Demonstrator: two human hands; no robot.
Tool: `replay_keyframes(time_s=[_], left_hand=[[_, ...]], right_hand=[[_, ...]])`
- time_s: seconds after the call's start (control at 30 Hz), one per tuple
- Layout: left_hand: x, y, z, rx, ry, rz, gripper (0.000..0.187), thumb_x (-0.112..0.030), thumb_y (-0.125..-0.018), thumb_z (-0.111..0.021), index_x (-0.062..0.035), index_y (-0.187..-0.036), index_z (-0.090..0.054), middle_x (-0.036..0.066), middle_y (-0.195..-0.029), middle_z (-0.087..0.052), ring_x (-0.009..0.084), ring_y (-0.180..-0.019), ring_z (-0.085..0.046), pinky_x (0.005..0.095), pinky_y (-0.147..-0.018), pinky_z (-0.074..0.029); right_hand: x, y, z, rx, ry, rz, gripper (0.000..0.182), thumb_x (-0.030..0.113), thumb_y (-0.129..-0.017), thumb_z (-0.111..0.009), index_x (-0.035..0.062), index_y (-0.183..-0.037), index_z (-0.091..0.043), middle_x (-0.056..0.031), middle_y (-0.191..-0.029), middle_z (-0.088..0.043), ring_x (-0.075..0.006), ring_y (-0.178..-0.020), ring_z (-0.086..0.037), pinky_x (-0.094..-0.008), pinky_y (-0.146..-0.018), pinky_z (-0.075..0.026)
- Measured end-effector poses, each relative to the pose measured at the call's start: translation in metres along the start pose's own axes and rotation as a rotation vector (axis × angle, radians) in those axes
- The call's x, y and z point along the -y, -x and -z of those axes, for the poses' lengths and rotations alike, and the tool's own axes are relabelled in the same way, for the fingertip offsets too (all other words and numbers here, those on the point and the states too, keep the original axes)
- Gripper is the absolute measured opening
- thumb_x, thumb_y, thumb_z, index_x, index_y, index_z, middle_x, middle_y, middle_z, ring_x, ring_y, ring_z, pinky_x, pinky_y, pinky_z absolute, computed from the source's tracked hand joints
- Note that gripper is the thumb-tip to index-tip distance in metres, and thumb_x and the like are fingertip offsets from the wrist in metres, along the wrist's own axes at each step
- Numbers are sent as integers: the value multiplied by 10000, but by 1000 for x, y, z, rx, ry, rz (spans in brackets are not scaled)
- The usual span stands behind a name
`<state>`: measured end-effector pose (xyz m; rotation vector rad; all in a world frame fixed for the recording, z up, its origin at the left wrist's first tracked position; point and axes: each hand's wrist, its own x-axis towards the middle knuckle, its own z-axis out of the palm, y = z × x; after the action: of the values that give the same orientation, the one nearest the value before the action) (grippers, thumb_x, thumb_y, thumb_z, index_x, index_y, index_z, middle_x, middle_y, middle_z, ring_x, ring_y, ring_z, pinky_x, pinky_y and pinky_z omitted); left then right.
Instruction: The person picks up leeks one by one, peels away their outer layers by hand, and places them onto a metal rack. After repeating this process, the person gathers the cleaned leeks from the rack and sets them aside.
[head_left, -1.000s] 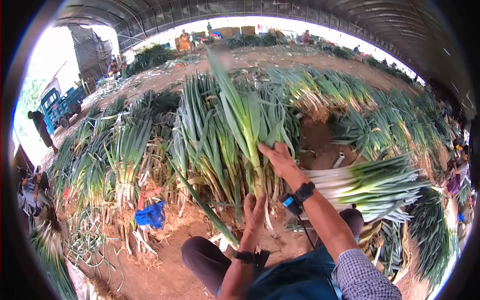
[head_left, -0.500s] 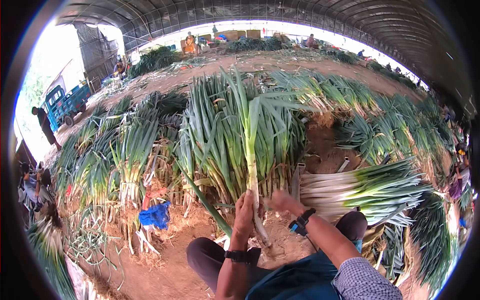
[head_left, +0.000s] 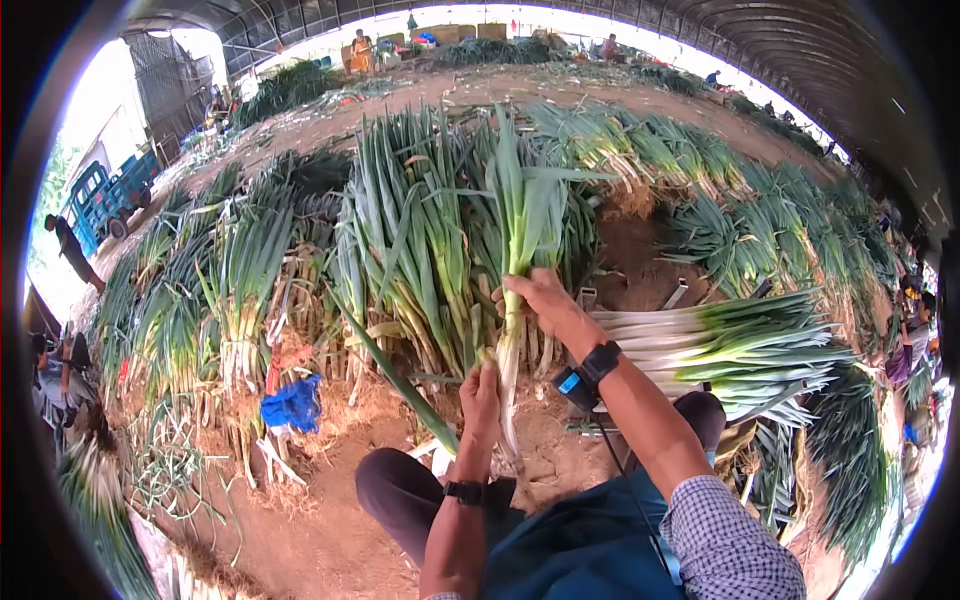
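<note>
An upright green onion (head_left: 523, 215) with broad leaves and a pale stalk is in front of me. My right hand (head_left: 545, 302) is closed round the stalk, just below the leaves. Lower and to the left, my left hand (head_left: 481, 400) is closed beside the white stalk, pinching a strip or outer leaf that is hard to make out. Behind the hands stands a large bunch of untrimmed green onions (head_left: 405, 230). Peeled white-stalked onions (head_left: 700, 345) lie in a pile to the right of my right hand.
More onion bundles (head_left: 245, 280) stand on the left and others (head_left: 770, 230) at the right. A blue cloth (head_left: 291, 404) lies left of my knees. A blue cart (head_left: 105, 200) and a person (head_left: 72, 250) are far left; several people sit farther off.
My right hand has moved up and taken hold of the stalk below the leaves. My left hand sits slightly lower in the stalk's left side. The view has shifted a little.
</note>
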<state>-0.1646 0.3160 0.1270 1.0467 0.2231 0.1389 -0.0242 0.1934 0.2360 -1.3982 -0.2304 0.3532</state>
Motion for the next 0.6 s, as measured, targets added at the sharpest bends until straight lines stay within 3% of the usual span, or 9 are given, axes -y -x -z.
replay_keyframes(time_s=[0.03,0.13,0.2,0.27,0.3,0.43,0.53,0.6], left_hand=[[5,-5,8,-36,-89,-33,264,-287,-1044,-524,-57,-937,-596,42,-729,-645,122,-588,-595,269,-522,-501],[-1,-2,-1,-217,235,-58,282,-316,-1034,-543,-43,-1004,-608,85,-785,-686,167,-648,-651,299,-586,-550],[-4,-6,9,-130,498,12,279,-331,-1043,-513,-56,-1067,-553,131,-849,-693,231,-710,-681,356,-619,-580],[-12,-6,13,-23,576,-6,267,-334,-1050,-500,-71,-1023,-536,108,-792,-665,210,-665,-652,341,-601,-556],[-25,-2,5,-38,581,22,276,-338,-1058,-483,-82,-968,-534,67,-720,-607,163,-575,-557,304,-565,-493],[-30,-3,15,125,413,24,291,-344,-1071,-435,-111,-935,-544,-18,-631,-447,92,-518,-365,263,-522,-356],[-34,-3,31,31,126,117,293,-327,-1054,-493,-96,-891,-572,-55,-658,-419,57,-539,-367,233,-477,-268],[-34,-1,42,30,132,138,293,-330,-1048,-513,-92,-889,-577,-56,-668,-418,54,-539,-355,231,-478,-267]], right_hand=[[-1,3,2,-4,-13,18,259,209,-952,-633,-33,-1041,-615,-129,-880,-698,-213,-706,-684,-334,-598,-574],[-6,0,12,-167,-155,-2,237,177,-950,-619,-46,-1028,-599,-157,-885,-693,-258,-721,-695,-378,-616,-594],[-7,2,23,-204,-217,37,226,154,-943,-612,-53,-1027,-580,-185,-895,-686,-294,-718,-699,-430,-621,-607],[-9,0,39,-209,-247,40,227,148,-940,-612,-52,-1040,-574,-189,-900,-684,-301,-715,-699,-440,-616,-609],[-5,-3,40,-263,-338,27,219,176,-938,-648,-25,-992,-579,-142,-788,-658,-269,-614,-662,-400,-519,-576],[6,-13,56,-544,-291,107,216,185,-928,-677,0,-948,-568,-117,-726,-623,-228,-542,-600,-384,-456,-535],[8,-24,82,-600,-329,207,204,189,-936,-671,24,-931,-550,-97,-702,-600,-202,-516,-569,-372,-415,-477],[13,-25,89,-647,-367,174,195,187,-938,-665,29,-931,-551,-102,-696,-595,-201,-502,-555,-376,-430,-476]])
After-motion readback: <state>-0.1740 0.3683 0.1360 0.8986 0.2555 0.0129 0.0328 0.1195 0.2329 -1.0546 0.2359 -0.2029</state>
